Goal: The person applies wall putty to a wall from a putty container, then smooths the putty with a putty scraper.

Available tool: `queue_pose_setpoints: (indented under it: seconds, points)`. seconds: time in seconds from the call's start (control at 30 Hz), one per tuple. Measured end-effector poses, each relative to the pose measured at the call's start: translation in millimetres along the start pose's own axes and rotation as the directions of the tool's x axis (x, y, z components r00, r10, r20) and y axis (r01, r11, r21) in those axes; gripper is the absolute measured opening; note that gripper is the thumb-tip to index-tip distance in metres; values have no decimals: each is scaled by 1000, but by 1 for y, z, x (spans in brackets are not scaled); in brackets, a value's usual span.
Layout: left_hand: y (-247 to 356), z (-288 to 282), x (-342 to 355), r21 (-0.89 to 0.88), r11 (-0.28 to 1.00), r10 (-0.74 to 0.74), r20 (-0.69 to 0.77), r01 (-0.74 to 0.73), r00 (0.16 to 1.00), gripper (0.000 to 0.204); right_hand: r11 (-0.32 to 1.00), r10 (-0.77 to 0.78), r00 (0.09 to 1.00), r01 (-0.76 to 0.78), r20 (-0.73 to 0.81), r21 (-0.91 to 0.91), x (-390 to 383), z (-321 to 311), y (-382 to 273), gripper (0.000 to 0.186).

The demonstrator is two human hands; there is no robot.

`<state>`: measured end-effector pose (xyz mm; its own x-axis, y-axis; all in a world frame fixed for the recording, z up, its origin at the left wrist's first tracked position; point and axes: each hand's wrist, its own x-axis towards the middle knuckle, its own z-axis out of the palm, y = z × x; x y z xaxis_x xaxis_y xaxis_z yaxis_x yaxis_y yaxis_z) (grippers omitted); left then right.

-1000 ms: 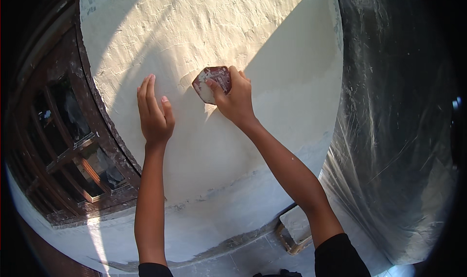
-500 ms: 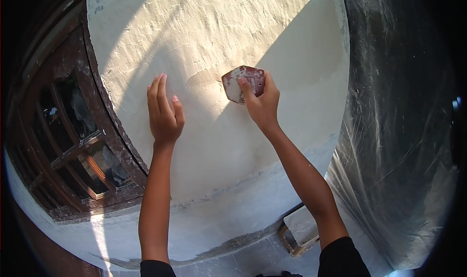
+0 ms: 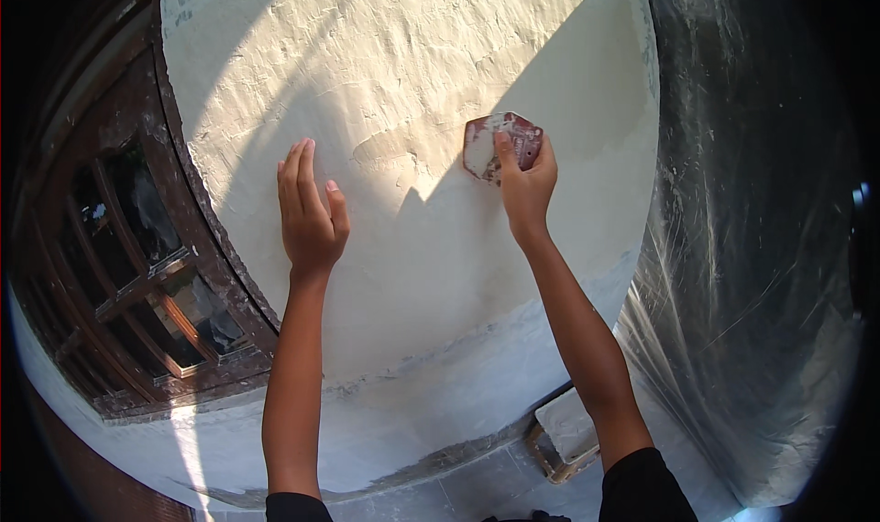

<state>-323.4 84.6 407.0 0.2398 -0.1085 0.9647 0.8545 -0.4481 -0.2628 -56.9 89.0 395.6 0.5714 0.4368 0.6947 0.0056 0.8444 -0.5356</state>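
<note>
A cream plastered wall (image 3: 394, 274) fills the middle of the view, rough and ridged higher up, smoother lower down. My right hand (image 3: 529, 185) grips a dark red, flat scraper (image 3: 484, 150) with angled corners, its face smeared with pale plaster. The thumb lies across that face; the other fingers are mostly hidden behind it. The scraper is at the wall, near the slanting edge of a shadow; whether its edge touches cannot be told. My left hand (image 3: 310, 212) is raised by the wall to the left, holding nothing, fingers extended together and thumb apart.
On the left stands a dark brown wooden frame (image 3: 137, 293) with glass panes. Clear plastic sheeting (image 3: 733, 274) hangs along the right. A small stool (image 3: 566, 435) with a pale, stained top sits on the grey tiled floor (image 3: 467, 487) by the wall's foot.
My right hand has moved the scraper to the right and slightly up across the wall. My left hand has stayed almost still.
</note>
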Motion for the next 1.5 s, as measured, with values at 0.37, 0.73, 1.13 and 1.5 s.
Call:
queue_pose_setpoints:
  seconds: [0.37,0.73,1.13,1.5]
  points:
    - [3,2,3,-33,999,-10,-31,9,999,52,978,115,976,-144,-186,-149,33,-13,4,22]
    - [1,0,0,-4,1000,-27,-49,27,998,52,815,-393,816,522,425,-249,-38,61,-18,28]
    - [0,0,-2,30,1000,-7,-38,9,999,51,997,-61,997,62,39,-34,-1,19,-14,22]
    - [3,5,0,-6,1000,3,-61,-4,998,51,986,25,985,-52,-170,-161,43,16,-14,21]
